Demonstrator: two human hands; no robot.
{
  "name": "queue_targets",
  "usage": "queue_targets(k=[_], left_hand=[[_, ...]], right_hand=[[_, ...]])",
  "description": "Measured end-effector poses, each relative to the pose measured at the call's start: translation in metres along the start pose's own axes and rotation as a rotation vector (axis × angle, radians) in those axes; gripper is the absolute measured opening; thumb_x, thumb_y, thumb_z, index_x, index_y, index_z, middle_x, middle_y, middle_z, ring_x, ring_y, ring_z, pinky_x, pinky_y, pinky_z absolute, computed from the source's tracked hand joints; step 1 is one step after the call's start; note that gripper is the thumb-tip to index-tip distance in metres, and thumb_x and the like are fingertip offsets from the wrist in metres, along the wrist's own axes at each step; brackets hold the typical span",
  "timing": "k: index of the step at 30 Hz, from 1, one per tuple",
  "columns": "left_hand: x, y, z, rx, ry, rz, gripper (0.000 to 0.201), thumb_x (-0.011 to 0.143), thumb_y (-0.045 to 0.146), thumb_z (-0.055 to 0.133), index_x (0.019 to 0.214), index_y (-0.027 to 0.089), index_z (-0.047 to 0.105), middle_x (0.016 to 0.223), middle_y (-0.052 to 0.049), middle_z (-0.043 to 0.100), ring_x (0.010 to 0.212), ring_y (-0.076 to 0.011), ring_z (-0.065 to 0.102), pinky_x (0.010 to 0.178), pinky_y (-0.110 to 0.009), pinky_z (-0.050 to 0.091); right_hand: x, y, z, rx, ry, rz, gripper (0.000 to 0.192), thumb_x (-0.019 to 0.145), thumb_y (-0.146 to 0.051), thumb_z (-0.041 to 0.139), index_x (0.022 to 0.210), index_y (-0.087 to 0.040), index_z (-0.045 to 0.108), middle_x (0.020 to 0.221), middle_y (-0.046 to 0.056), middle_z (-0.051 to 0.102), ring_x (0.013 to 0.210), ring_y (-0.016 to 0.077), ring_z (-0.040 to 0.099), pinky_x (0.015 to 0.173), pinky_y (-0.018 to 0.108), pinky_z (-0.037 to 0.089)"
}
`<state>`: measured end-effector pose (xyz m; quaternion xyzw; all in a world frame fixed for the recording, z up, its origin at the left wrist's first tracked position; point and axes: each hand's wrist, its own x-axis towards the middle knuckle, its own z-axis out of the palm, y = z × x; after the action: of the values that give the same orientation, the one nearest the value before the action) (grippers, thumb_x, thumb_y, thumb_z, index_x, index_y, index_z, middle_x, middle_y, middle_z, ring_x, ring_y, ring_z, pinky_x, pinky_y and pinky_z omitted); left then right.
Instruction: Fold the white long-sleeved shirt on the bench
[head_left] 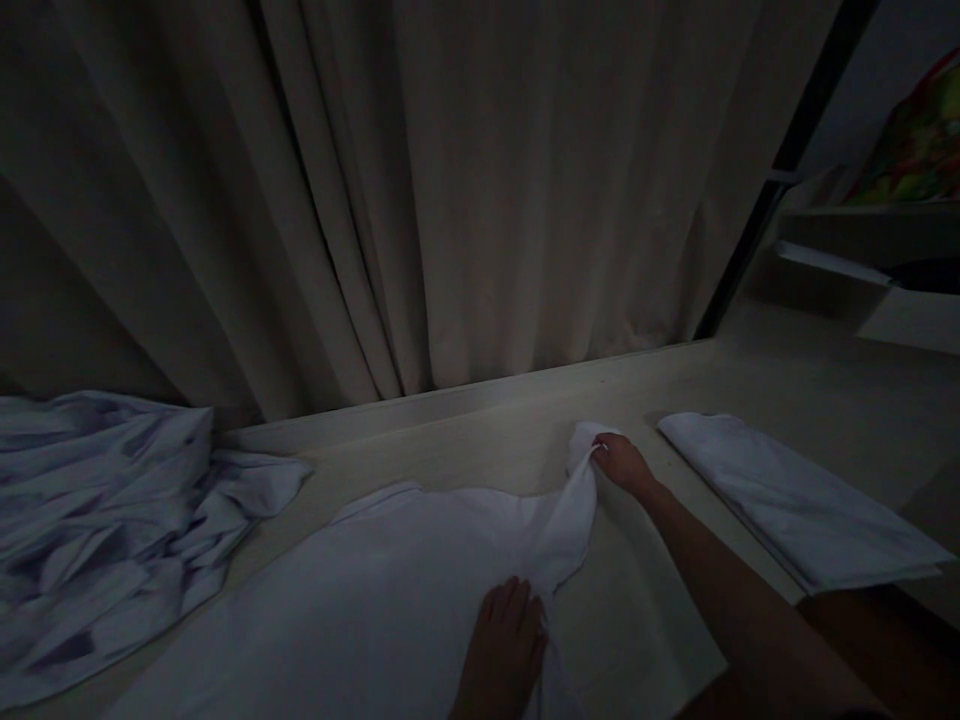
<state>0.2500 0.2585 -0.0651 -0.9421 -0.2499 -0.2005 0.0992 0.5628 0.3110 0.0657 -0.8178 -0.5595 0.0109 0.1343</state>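
white garment [405, 590] lies spread flat on the pale table [750, 385], filling the lower middle of the view, with one sleeve or corner pulled out toward 1 o'clock into a bunched strip. right hand [622, 465] is at the far end of that strip, fingers pinched shut on the cloth tip, forearm running back toward 5 o'clock. left hand [504, 640] sits at 6 o'clock, palm down and fingers spread on the garment right where the strip starts, pressing it to the surface; no curl around the fabric visible, so flat contact rather than a grasp. at 3 o'clock from the right hand, just beside but apart, a folded white cloth [795, 500] lies neat on the table. at 9 o'clock, well apart from both hands, a crumpled pile of pale fabric [105, 520] hangs over the table edge. beige curtain [420, 200] runs along the far edge at 12 o'clock. shelf [862, 265] at 2 o'clock, contents too dark to tell.
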Motion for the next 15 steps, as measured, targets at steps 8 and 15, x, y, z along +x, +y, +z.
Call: queue_targets(k=[8,15], left_hand=[[-0.003,0.012,0.010,-0.046,-0.129,-0.047,0.057,0.084,0.015,0.043,0.136,0.035,0.032,0.137,-0.009,0.050,0.127,-0.0268,0.045,0.103,-0.047,0.036],[0.000,0.021,0.011,-0.023,-0.075,-0.119,0.053,0.086,0.022,0.043,0.135,0.037,0.034,0.139,-0.007,0.048,0.129,-0.0316,0.041,0.103,-0.054,0.035]], right_hand=[[0.029,-0.060,-0.088,-0.124,0.021,-0.202,0.022,0.085,-0.024,0.044,0.102,-0.014,0.054,0.089,0.009,0.067,0.084,0.0187,0.063,0.073,0.029,0.044],[0.026,-0.147,-0.145,-0.214,0.021,-0.343,0.021,0.074,-0.028,0.063,0.071,-0.007,0.064,0.078,0.008,0.068,0.093,0.0252,0.064,0.084,0.042,0.043]])
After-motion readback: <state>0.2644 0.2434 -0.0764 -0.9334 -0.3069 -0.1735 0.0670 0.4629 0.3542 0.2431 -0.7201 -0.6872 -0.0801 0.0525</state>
